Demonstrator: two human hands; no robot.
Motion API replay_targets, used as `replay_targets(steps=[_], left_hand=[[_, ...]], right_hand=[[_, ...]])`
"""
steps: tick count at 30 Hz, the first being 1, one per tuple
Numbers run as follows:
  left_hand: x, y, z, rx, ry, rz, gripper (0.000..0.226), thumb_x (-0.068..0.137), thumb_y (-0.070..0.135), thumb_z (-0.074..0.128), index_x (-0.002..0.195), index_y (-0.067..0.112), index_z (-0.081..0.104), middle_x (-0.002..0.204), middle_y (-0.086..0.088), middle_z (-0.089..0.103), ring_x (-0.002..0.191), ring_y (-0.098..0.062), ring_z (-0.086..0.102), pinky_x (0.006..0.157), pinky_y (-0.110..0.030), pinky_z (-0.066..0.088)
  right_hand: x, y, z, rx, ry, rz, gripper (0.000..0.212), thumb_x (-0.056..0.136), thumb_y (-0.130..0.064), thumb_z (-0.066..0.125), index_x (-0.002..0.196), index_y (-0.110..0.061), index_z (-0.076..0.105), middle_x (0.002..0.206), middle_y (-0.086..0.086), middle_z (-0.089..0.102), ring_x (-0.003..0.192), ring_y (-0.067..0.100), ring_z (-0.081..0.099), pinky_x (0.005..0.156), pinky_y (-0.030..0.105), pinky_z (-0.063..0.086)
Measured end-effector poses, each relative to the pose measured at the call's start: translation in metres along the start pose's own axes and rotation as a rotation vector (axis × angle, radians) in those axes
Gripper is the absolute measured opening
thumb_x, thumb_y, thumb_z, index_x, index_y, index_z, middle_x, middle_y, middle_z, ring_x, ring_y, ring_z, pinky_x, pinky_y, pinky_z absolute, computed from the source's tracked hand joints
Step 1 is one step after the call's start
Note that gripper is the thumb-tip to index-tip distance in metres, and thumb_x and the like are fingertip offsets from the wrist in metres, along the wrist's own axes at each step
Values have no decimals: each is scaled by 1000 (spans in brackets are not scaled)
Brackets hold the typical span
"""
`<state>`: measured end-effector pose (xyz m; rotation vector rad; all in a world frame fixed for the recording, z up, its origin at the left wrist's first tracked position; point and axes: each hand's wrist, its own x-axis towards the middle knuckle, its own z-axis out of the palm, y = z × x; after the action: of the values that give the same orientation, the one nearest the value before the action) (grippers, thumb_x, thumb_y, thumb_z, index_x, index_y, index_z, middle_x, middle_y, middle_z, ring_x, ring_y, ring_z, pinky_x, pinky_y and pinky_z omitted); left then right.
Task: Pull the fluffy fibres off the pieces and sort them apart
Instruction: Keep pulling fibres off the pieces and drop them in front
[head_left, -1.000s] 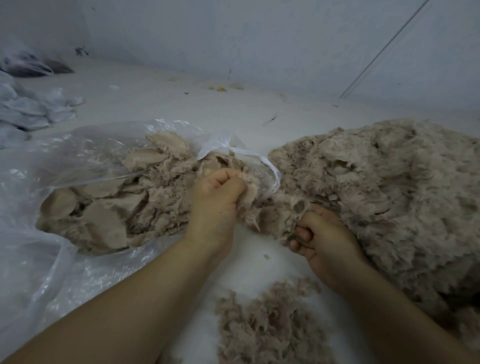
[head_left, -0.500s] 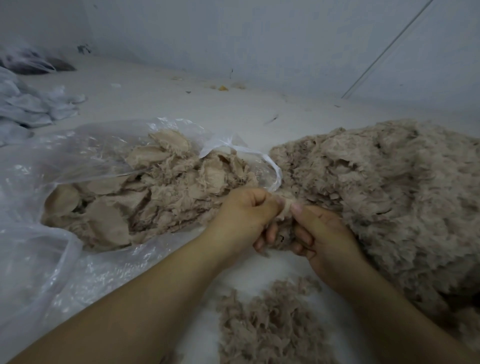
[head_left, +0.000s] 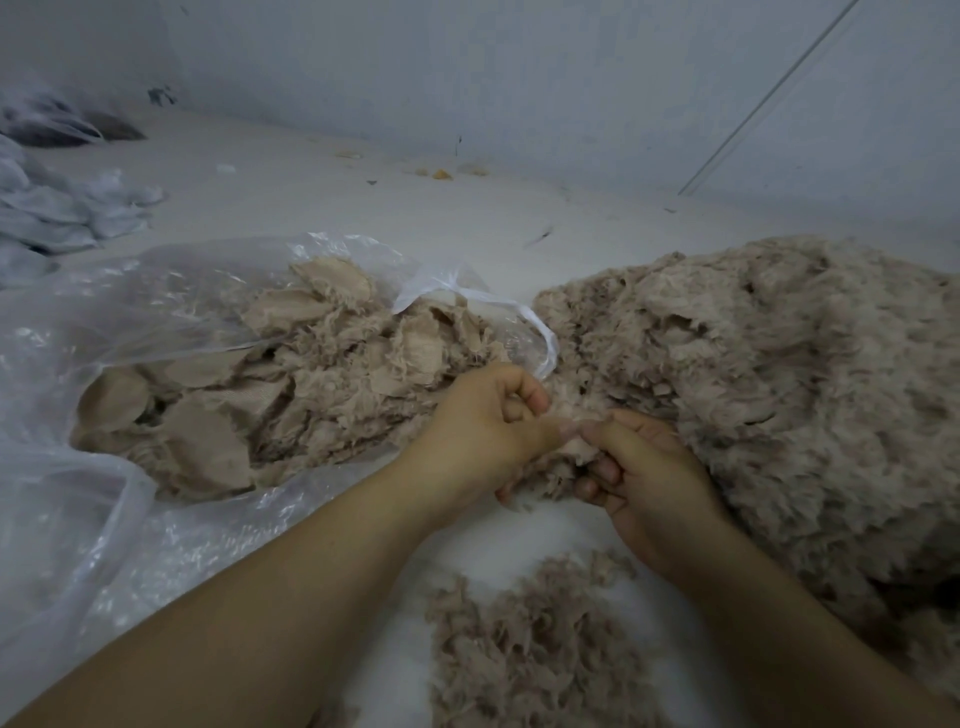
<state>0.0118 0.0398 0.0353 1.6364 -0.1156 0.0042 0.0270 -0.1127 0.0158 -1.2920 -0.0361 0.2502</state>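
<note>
Between my two hands sits one small beige fluffy piece (head_left: 563, 457), at the foot of the big heap of fluffy pieces (head_left: 769, 395) on the right. My left hand (head_left: 483, 436) pinches its left side with curled fingers. My right hand (head_left: 639, 467) grips its right side, thumb on top. Both thumbs nearly touch. A clear plastic bag (head_left: 156, 322) lies open on the left, holding several stripped beige backing pieces (head_left: 249, 410). A loose pile of pulled fibres (head_left: 530, 644) lies on the white surface just below my hands.
A white surface (head_left: 363, 208) runs back to a pale wall. Crumpled white cloth (head_left: 62, 213) lies at the far left, with a dark bundle (head_left: 62, 124) behind it. Small yellow scraps (head_left: 441, 174) sit near the wall.
My left hand came back from the bag's mouth to the right and met my right hand. Both hands now hold the same small piece and have drawn slightly nearer to me.
</note>
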Motion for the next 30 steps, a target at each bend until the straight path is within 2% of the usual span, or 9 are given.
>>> replay_targets(steps=[5,8,10,14,19,22,23,26,30], left_hand=[[2,-1,-3,21,100,-16,25,96,16,60,74,4,56,48,-14,49,26,-15,39,33,-14,29],[0,2,-5,27,22,19,30,83,26,75,84,1,59,51,-10,51,31,-16,42,34,-18,33],[-2,2,-6,73,-46,3,29,77,14,81,92,2,60,59,-12,54,38,-18,45,36,-22,39],[0,1,-9,79,7,-25,10,85,-1,69,84,5,61,50,-5,52,32,-16,45,34,-18,36],[1,3,-7,-70,87,-75,24,97,8,56,73,3,59,52,-15,53,28,-16,41,33,-17,33],[-1,3,-5,-84,30,-81,28,100,10,52,73,3,58,44,-11,52,26,-16,36,34,-17,33],[-1,3,-4,-80,21,-71,28,100,11,52,73,4,59,44,-10,52,27,-16,37,34,-17,33],[-3,2,-2,-64,9,-41,30,99,14,55,71,7,62,44,-8,52,28,-15,40,35,-18,35],[0,-1,-5,-76,56,-30,29,97,16,59,70,5,63,47,-9,53,33,-17,45,39,-20,38]], right_hand=[[-1,1,1,36,4,9,46,95,-5,50,52,-20,58,41,-4,32,38,7,31,42,20,34],[-1,-1,1,13,-8,7,32,93,-6,54,62,-14,52,42,-5,33,39,5,31,42,20,34],[-1,-1,1,-8,-1,15,26,93,-6,54,68,-10,50,41,-5,33,38,5,31,43,20,35],[-2,-1,1,21,18,21,24,96,-3,49,72,-7,52,40,-4,32,36,4,30,41,19,34],[-1,-1,1,17,36,16,32,94,-3,50,64,-11,43,40,-4,31,37,6,30,41,20,34],[-2,-1,0,26,13,2,18,90,-7,56,72,-6,53,42,-1,38,40,8,37,43,21,38],[-3,-2,0,17,-17,-4,13,85,-12,60,78,-1,58,48,5,49,45,12,46,47,23,42],[-5,-4,2,-24,-77,-7,43,77,-23,63,101,13,64,89,31,68,76,34,64,69,38,54],[-4,-4,4,-3,22,19,13,88,-12,61,85,-1,67,69,11,66,58,17,61,45,22,48]])
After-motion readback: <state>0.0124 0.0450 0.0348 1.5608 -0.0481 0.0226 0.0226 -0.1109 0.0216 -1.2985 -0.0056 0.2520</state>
